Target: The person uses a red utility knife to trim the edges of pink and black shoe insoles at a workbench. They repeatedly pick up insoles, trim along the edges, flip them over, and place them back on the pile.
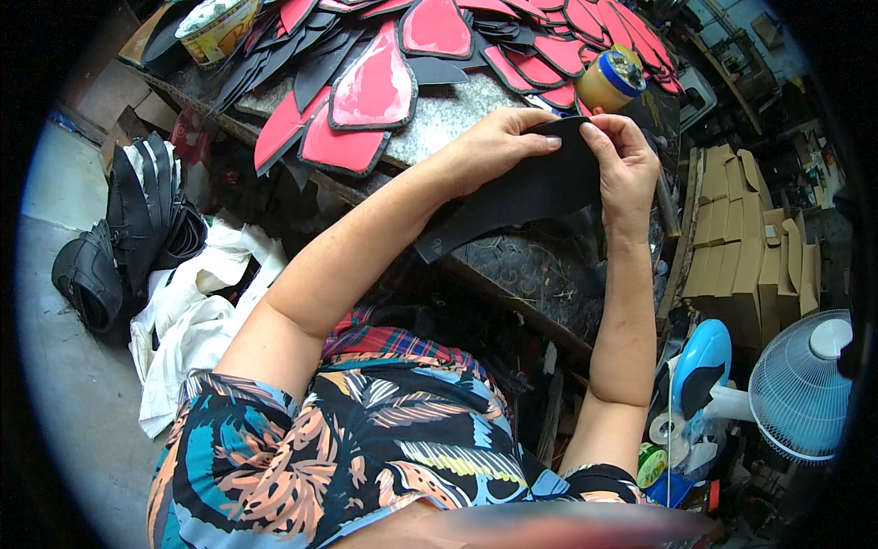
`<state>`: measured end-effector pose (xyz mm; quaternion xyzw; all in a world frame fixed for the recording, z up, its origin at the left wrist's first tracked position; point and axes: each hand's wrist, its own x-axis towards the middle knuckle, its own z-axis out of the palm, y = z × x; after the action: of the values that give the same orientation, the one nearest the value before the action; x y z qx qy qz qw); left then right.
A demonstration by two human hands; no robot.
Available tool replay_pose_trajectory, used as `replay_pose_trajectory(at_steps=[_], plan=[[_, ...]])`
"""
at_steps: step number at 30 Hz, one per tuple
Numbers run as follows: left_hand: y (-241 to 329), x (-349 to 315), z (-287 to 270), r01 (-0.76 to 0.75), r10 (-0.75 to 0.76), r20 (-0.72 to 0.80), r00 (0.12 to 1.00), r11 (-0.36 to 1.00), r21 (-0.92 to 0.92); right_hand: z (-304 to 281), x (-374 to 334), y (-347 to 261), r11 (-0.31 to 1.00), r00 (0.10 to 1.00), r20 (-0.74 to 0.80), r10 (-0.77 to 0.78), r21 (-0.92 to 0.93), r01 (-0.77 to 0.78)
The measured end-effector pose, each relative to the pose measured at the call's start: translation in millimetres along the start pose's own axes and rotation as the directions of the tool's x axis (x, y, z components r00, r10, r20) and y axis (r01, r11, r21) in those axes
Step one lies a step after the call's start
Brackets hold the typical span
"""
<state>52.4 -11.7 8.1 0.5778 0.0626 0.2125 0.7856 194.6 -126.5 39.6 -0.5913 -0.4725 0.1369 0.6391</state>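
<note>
From afar, I watch the left hand (pixel 501 148) and right hand (pixel 627 172) pinch a thin, curved black sheet (pixel 549 190) by its far edge above the dark, worn worktop's (pixel 540 285) near side, where uneven pulling could crease it.

The bare left forearm (pixel 389 215) slants up and rightward to the left hand (pixel 508 142), its thumb stretched out below the fingers; the right forearm (pixel 625 320) rises nearly upright to the right hand (pixel 627 169), thumb and curled fingers pinching, close beside the left
</note>
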Motion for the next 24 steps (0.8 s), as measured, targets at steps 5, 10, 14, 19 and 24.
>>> replay_pose_trajectory(at_steps=[5,10,14,19,24], plan=[[0,0,0,0.003,-0.003,0.012,1.0,1.0,-0.003,0,2,2,0.997,0.998,0.029,0.052,0.048,-0.054],[-2,2,-1,-0.016,0.016,0.008,1.0,1.0,0.011,3,1,3,0.986,0.999,0.008,-0.049,-0.161,0.05],[-3,2,-1,-0.067,0.062,0.045,0.997,0.99,0.126,-1,0,0,0.958,0.985,0.031,-0.168,-0.231,0.171],[-4,1,0,-0.054,0.047,0.08,0.996,0.995,0.087,-8,3,2,0.916,0.975,0.121,-0.186,-0.338,0.217],[-4,1,1,-0.08,0.072,0.048,0.996,0.976,0.203,-12,6,10,0.994,0.989,0.096,0.108,0.023,-0.111]])
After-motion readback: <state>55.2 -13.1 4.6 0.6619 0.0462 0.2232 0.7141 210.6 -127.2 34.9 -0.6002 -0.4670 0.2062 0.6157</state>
